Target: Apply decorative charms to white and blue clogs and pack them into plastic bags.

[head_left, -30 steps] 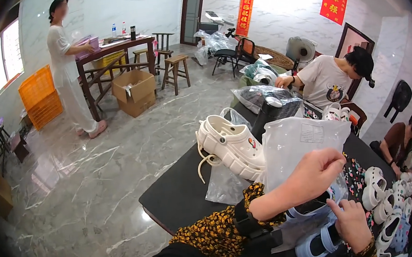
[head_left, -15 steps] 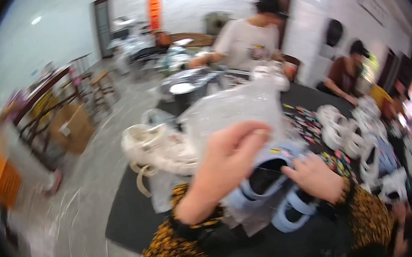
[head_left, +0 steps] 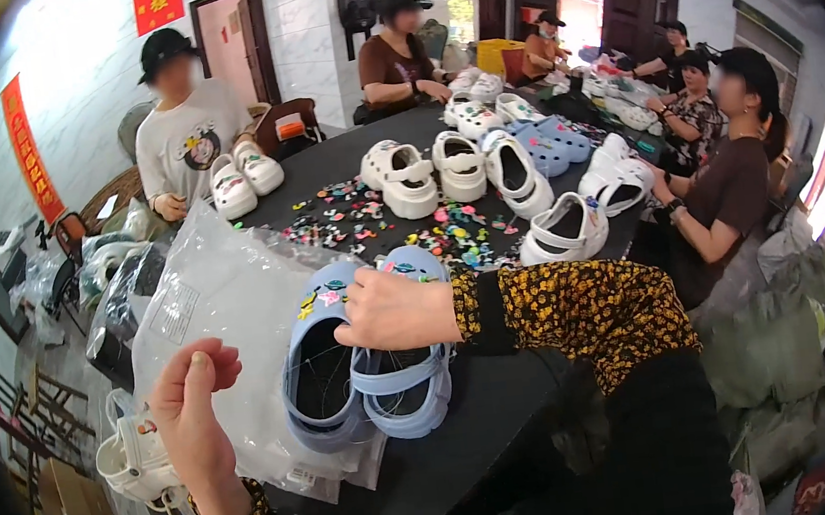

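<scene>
On the black table (head_left: 473, 452) my clear plastic bag (head_left: 223, 318) lies open, not yet filled. The pair of blue clogs (head_left: 363, 363), charms already on, rests on it. My right hand (head_left: 393, 310) grips the pair's tops; my left hand (head_left: 192, 406) hovers open, holding nothing.

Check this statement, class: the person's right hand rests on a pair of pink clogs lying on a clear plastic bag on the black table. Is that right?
Not quite. The clogs are light blue, not pink, as the head view shows. The rest stands: the right hand rests on the pair, which lies on the clear plastic bag on the black table.
</scene>
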The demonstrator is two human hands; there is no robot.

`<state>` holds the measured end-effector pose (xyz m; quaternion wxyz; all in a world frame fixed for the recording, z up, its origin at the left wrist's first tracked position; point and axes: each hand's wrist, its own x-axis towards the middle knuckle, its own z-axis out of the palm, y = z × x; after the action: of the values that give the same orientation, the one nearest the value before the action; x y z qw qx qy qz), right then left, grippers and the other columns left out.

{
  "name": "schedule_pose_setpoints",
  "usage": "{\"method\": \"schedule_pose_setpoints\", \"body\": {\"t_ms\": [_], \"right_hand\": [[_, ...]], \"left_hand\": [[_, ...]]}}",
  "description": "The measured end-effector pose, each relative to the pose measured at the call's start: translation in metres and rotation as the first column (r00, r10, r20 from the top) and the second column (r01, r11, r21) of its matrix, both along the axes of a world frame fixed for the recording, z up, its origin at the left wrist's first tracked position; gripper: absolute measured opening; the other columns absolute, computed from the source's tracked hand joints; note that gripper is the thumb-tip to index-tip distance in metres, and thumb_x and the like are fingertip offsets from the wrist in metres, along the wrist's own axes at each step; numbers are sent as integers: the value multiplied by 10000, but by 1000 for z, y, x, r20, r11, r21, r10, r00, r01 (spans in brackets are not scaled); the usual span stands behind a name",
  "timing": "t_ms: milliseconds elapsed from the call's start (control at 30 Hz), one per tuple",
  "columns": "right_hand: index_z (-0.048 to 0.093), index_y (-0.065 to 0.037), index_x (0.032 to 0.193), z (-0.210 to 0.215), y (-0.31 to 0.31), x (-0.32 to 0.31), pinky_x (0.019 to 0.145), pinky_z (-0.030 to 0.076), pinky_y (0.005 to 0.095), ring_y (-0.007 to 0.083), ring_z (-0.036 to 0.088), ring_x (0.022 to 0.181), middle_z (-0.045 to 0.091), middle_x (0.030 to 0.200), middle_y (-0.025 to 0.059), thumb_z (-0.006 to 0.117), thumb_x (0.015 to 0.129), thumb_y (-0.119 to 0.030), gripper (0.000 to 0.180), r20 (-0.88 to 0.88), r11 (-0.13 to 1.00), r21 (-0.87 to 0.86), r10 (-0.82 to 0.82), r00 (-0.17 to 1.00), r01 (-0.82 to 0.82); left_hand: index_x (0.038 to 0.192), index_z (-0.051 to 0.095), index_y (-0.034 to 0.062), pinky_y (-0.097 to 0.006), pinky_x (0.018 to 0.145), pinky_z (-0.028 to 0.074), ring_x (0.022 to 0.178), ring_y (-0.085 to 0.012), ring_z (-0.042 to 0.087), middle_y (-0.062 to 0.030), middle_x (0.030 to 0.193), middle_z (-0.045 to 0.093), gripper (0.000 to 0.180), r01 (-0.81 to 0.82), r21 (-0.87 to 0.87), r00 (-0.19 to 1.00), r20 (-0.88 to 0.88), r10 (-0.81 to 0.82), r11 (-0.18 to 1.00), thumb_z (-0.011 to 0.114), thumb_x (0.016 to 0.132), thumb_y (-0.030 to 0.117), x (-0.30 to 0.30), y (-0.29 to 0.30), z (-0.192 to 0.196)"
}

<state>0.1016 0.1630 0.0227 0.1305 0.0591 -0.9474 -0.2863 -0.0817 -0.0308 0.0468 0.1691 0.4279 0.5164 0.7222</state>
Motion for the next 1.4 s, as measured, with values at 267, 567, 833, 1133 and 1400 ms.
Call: {"method": "schedule_pose_setpoints", "body": {"t_ms": [267,567,833,1133,1400], "right_hand": [[518,-132,713,41,64,77,587,456,349,207,577,637,517,617,39,564,741,-180,73,-204,994,83,-57,977,75],[499,-191,1246,96,191,233,815,438,465,360,549,996,520,1114,161,501,845,-109,410,-539,625,-221,-718,440,749],[457,-82,1225,-19,226,271,852,444,519,473,530,1007,516,1121,264,542,882,-377,461,-134,411,-715,-874,467,565],[501,-70,1235,-30,163,264,873,403,492,381,512,1064,487,1161,201,564,861,-317,453,-27,314,-707,-907,419,634],[568,-84,1170,-17,87,236,952,341,461,319,438,1197,470,1271,163,600,839,-255,374,-172,580,-606,-763,623,544]], "left_hand": [[964,642,-31,-263,693,496,733,-133,622,-76,811,661,205,54,-206,998,-15,-58,977,544,922,144,4,30,-31],[961,634,-35,-259,682,489,718,-124,605,-68,800,653,195,83,-294,996,-12,-90,952,539,922,130,20,45,-49],[956,624,-47,-259,686,492,726,-130,607,-76,799,648,191,129,-366,986,-56,-160,922,526,924,114,36,51,-59],[944,614,-32,-269,662,473,694,-136,585,-75,782,637,190,157,-420,972,-96,-216,894,521,920,132,45,54,-68],[963,615,-39,-254,652,472,708,-129,594,-70,782,641,180,197,-440,960,-96,-264,876,518,925,107,47,55,-69]]}}
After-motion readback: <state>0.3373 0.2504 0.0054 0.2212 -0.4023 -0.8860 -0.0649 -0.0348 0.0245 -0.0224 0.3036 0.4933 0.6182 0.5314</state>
